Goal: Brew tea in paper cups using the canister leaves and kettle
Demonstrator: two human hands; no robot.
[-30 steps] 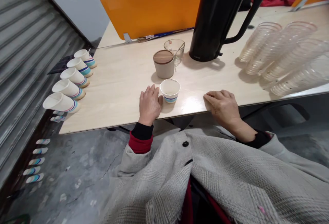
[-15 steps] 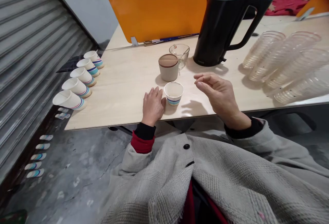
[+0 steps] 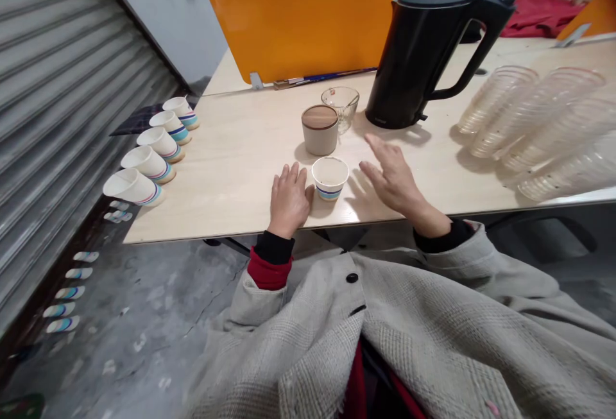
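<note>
A white paper cup (image 3: 330,181) with blue stripes stands upright near the table's front edge. Just left of it, my left hand (image 3: 290,199) lies flat on the table, fingers stretched out and the thumb close to the cup. On the cup's other side my right hand (image 3: 395,181) hovers with thumb and fingers apart, holding nothing. Behind the cup sits a beige canister (image 3: 319,136) with a wooden lid. A clear glass bowl (image 3: 347,114) stands partly hidden behind the canister, with what looks like a thin handle or stick inside.
A black electric kettle (image 3: 409,66) stands behind my right hand. Stacks of clear plastic cups (image 3: 543,143) lie at the right. Several paper cups (image 3: 144,163) line the table's left edge. An orange divider (image 3: 298,21) with brushes (image 3: 317,77) at its foot closes the back.
My right hand has come down and closer to the paper cup, its fingers opening from a near pinch. My left hand stays on the table. The view has shifted slightly.
</note>
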